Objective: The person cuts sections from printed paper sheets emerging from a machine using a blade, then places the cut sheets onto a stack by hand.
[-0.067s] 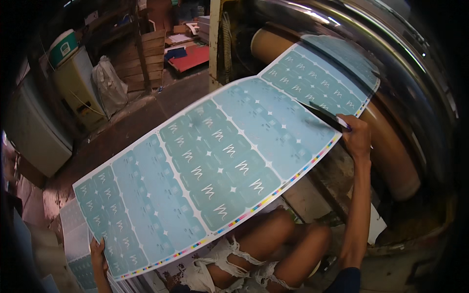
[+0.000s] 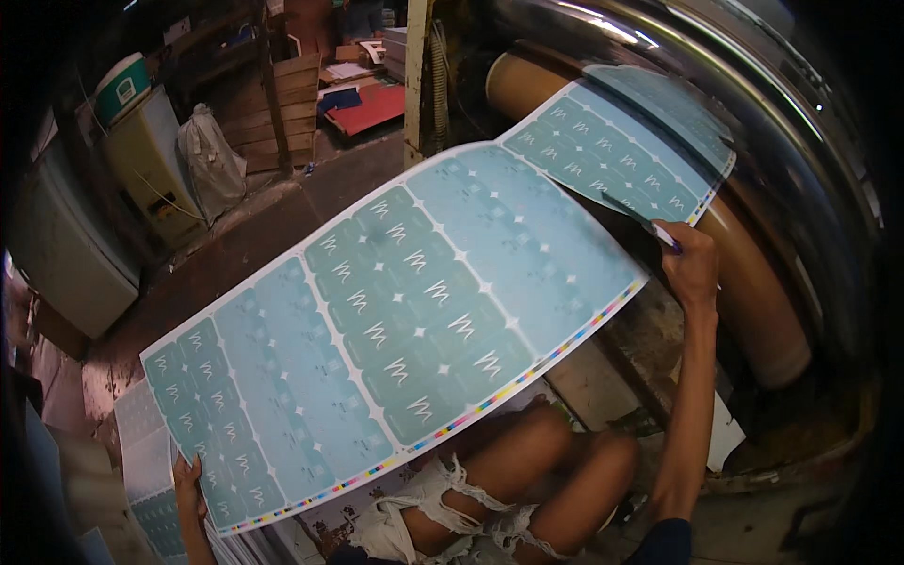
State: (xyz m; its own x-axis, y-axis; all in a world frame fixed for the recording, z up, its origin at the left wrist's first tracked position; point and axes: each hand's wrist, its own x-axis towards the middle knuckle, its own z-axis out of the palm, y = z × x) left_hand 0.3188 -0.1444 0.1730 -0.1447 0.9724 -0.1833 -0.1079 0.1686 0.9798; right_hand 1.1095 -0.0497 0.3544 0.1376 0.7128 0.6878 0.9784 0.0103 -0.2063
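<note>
A large teal and light-blue printed sheet [image 2: 353,353] with a strip of colour patches along its near edge stretches across my lap. My left hand [image 2: 190,488] pinches its lower-left corner, thumb on top. My right hand [image 2: 690,262] is closed round the pale and purple handle of a knife [image 2: 650,222]. The dark blade points up and left, in the gap between the sheet and a matching printed piece [image 2: 603,155] that hangs from the roller. Sheet and piece still meet at the far end of that gap.
A brown roller [image 2: 767,301] and a shiny metal cylinder [image 2: 650,38] stand at the right. Below my left hand lies a pile of printed sheets [image 2: 151,443]. A cooler [image 2: 122,89], a pale sack [image 2: 209,160] and a red board [image 2: 369,108] are at the back left.
The gap between the sheet and the hanging piece has widened. The sheet's right corner has dropped down and left, away from the knife. My left hand has hardly moved.
</note>
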